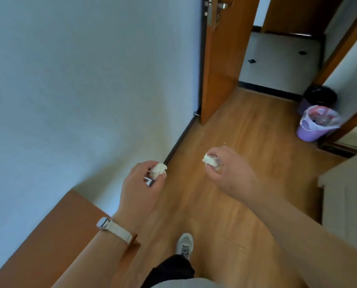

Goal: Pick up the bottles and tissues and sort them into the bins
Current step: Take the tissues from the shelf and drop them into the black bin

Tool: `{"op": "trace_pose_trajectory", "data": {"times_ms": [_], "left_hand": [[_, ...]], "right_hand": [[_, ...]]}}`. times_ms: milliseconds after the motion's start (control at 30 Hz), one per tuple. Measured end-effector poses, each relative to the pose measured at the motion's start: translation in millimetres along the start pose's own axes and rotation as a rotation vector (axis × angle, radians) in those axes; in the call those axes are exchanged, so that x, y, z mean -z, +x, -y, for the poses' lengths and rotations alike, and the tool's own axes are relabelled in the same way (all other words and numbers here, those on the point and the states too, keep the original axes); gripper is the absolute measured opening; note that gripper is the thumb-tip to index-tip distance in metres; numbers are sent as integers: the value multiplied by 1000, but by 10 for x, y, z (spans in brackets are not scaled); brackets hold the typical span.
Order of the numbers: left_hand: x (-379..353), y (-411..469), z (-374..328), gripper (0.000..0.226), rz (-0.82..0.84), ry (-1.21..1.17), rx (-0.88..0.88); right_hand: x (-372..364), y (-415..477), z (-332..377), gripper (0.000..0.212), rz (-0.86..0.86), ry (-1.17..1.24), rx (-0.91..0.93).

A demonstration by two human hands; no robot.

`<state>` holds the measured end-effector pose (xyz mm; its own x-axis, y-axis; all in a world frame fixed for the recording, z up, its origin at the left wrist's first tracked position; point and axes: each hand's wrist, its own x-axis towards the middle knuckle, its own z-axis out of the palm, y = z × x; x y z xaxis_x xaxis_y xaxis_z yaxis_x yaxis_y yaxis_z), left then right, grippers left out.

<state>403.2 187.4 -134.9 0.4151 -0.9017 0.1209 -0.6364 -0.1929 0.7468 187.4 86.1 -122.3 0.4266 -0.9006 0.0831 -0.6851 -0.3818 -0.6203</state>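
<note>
My left hand (141, 183) is closed around a crumpled white tissue (158, 170), held out over the wooden floor near the wall. My right hand (229, 165) grips a second crumpled white tissue (210, 160) at about the same height. Two purple bins stand at the far right by a door frame. The nearer bin (312, 133) has a clear liner and holds several plastic bottles. The farther bin (304, 106) has a black liner, and its contents are hidden.
A white wall (80, 90) runs along my left with a brown tabletop (55, 235) below it. An open wooden door (221, 59) leads to a tiled room. A pale cabinet (348, 194) juts in at the right. My shoe (184, 245) is on the floor.
</note>
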Motion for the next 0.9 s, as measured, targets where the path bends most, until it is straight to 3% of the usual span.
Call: {"op": "trace_pose_trajectory", "data": {"times_ms": [167, 533, 900], "left_hand": [[-470, 805, -176, 23, 153, -82, -114], [-1320, 2098, -852, 30, 438, -116, -419], [-2647, 2822, -1646, 25, 571, -93, -510]], "right_hand": [[277, 302, -370, 19, -104, -96, -176], [900, 860, -865, 27, -326, -203, -356], [1434, 1266, -2141, 23, -517, -109, -480]]}}
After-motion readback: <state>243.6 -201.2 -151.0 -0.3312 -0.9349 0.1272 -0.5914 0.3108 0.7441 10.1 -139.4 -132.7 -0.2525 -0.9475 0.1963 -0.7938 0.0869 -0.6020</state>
